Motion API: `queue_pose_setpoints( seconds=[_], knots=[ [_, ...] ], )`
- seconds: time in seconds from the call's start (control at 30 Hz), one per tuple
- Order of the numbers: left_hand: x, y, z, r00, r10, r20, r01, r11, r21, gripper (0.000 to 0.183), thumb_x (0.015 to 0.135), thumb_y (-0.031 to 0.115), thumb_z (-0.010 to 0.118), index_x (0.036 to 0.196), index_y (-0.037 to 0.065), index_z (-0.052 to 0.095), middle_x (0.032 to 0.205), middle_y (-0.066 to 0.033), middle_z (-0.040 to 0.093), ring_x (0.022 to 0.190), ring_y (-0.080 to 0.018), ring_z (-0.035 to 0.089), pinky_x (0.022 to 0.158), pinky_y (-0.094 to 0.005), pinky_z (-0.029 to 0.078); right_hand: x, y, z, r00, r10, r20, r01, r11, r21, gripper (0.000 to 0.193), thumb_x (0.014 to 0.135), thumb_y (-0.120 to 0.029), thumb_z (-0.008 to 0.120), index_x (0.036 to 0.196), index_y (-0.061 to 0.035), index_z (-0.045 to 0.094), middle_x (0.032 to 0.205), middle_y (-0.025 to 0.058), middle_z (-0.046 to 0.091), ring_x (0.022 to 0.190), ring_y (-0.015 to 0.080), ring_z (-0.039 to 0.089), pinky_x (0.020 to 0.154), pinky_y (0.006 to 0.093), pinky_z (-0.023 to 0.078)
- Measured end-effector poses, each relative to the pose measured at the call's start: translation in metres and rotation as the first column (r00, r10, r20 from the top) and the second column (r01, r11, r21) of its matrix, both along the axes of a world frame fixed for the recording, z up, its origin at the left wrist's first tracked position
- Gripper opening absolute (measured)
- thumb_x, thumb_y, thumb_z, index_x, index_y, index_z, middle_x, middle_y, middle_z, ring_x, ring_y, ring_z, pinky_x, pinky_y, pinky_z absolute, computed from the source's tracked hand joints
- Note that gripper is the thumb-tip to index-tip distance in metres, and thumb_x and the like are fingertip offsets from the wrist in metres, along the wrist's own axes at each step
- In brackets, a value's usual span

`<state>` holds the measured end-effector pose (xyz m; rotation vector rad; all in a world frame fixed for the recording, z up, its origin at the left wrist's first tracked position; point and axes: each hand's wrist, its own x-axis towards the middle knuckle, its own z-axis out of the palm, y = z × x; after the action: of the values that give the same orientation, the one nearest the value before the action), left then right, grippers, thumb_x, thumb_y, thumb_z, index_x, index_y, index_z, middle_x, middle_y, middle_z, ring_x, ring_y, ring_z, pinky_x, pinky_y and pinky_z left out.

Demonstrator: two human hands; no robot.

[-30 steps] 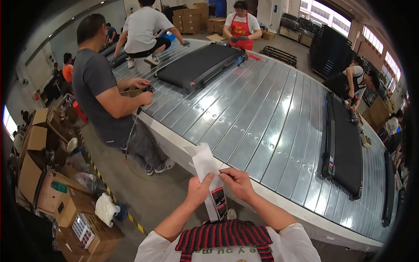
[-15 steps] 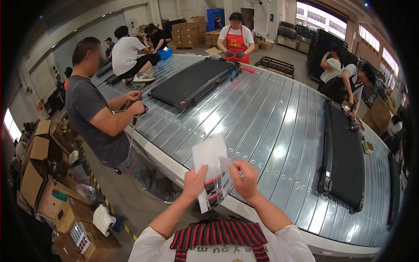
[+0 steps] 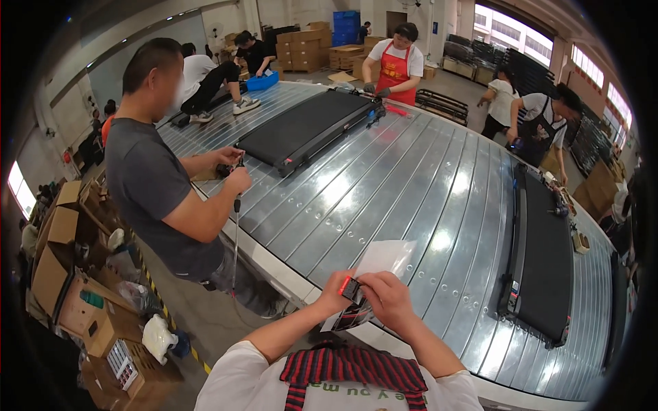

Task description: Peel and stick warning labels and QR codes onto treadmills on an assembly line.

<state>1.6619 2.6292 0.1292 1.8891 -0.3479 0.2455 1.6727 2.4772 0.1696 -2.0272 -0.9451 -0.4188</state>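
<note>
Just past my chest, over the near edge of the metal-slat table, my two hands are close together. My left hand is closed on a white, partly see-through sheet of stickers. Black-and-red prints show on the sheet's lower part, below my hands. A small black sticker with a red edge lies across the left fingertips. My right hand pinches at that sticker's right edge, its other fingers curled over the sheet. The fingers hide the middle of the sheet.
One long black panel lies on the table to the right, another black panel farther off. A co-worker in grey stands at the left edge holding a tool. A person in a red apron works opposite. Cardboard boxes stand lower left.
My hands have come together, and the sheet has shifted right and tilted. The black-and-red sticker now shows between my fingertips. The grey-shirted co-worker's hands have risen; the red-aproned person bends forward.
</note>
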Motion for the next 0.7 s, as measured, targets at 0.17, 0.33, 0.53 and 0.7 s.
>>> queue_pose_setpoints(
  seconds=[0.17, 0.33, 0.53, 0.7],
  knots=[
    [0.012, 0.002, 0.007, 0.994, -0.081, 0.073, 0.075, 0.994, 0.074, 0.025, 0.065, 0.003, 0.058, 0.090, 0.003, 0.054, 0.079, -0.0204, 0.055, 0.078, -0.0402, 0.050, 0.059, -0.0348, 0.044, 0.001, 0.001, 0.006, 0.998, -0.019, 0.058, 0.018, 1.000, 0.021, 0.017, 0.068, -0.001, 0.061, 0.085, -0.0059, 0.060, 0.080, 0.0079, 0.059, 0.073, 0.0252, 0.058, 0.063, 0.0317, 0.048],
    [0.022, 0.023, 0.009, 0.994, -0.108, 0.032, 0.102, 0.984, 0.149, 0.022, 0.071, 0.014, 0.059, 0.090, 0.003, 0.055, 0.078, -0.0207, 0.054, 0.077, -0.0401, 0.050, 0.061, -0.0357, 0.043, 0.009, 0.019, 0.007, 0.998, 0.000, 0.057, 0.000, 1.000, -0.003, 0.012, 0.067, -0.003, 0.061, 0.078, -0.0064, 0.058, 0.077, 0.0066, 0.058, 0.070, 0.0250, 0.057, 0.058, 0.0335, 0.047],
    [0.027, 0.057, -0.001, 0.953, 0.064, -0.298, -0.059, 0.998, 0.027, 0.037, 0.084, 0.037, 0.047, 0.095, 0.003, 0.058, 0.078, -0.0190, 0.058, 0.075, -0.0339, 0.057, 0.062, -0.0345, 0.044, 0.012, 0.041, 0.005, 0.997, 0.060, -0.040, -0.062, 0.996, -0.069, 0.014, 0.064, -0.001, 0.063, 0.076, -0.0060, 0.056, 0.072, 0.0074, 0.056, 0.065, 0.0244, 0.055, 0.054, 0.0298, 0.044],
    [0.032, 0.104, -0.018, 0.982, 0.067, -0.177, -0.065, 0.998, 0.016, 0.030, 0.084, 0.032, 0.050, 0.093, 0.005, 0.059, 0.076, -0.0167, 0.059, 0.070, -0.0313, 0.058, 0.060, -0.0324, 0.044, 0.030, 0.046, 0.018, 0.996, -0.085, -0.013, 0.086, 0.991, 0.103, 0.029, 0.062, -0.001, 0.066, 0.089, -0.0039, 0.056, 0.078, 0.0087, 0.058, 0.068, 0.0220, 0.055, 0.062, 0.0298, 0.045]
  ],
)
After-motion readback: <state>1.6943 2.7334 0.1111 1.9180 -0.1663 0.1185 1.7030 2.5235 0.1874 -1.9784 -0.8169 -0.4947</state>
